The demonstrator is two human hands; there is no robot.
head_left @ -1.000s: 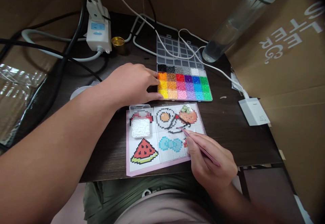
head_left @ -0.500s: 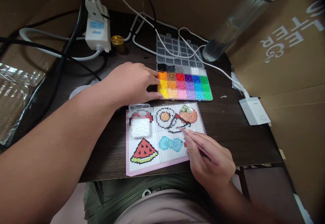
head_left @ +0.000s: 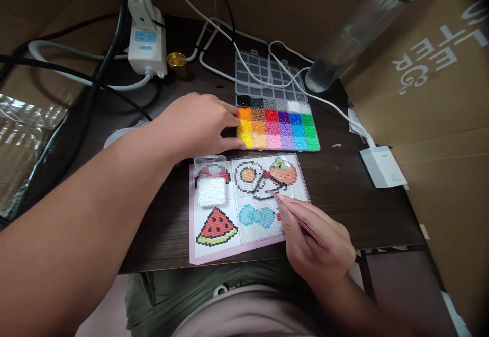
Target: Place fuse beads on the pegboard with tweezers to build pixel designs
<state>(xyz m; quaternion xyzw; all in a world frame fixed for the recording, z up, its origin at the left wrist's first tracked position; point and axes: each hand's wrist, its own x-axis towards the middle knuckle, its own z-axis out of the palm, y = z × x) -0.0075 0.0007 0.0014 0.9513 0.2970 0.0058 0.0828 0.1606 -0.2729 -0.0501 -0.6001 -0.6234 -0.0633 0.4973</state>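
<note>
Head view. Left hand (head_left: 198,125) reaches across the counter (head_left: 340,202) to the bead box (head_left: 278,123). Thumb and fingers apart, tips at the box's left edge, by the yellow and orange compartments; whether they press on it, cannot tell.

Bead box lies open beyond the picture sheet (head_left: 229,254), compartments filled by colour, its clear lid (head_left: 278,72) folded back. A white cable (head_left: 332,107) crosses the lid and runs to a charger (head_left: 383,168) at right.

Right hand (head_left: 319,240), near side: thumb and fingers clamped on pink tweezers (head_left: 305,223), slanted, points down among dark bead lines (head_left: 263,197) on the clear pegboard (head_left: 250,236). Any bead in the tips too small to make out.

Pegboard covers the sheet's right part; fried egg, orange fruit and blue bow (head_left: 256,216) show there. Watermelon slice (head_left: 217,229) on the left part, nearer the person. Above it, a small box of white beads (head_left: 211,192), lid up, sits over a red picture.

Far left: power strip (head_left: 147,57), gold cup (head_left: 177,61) beside it. Far right: clear bottle (head_left: 344,41), liquid at bottom.
</note>
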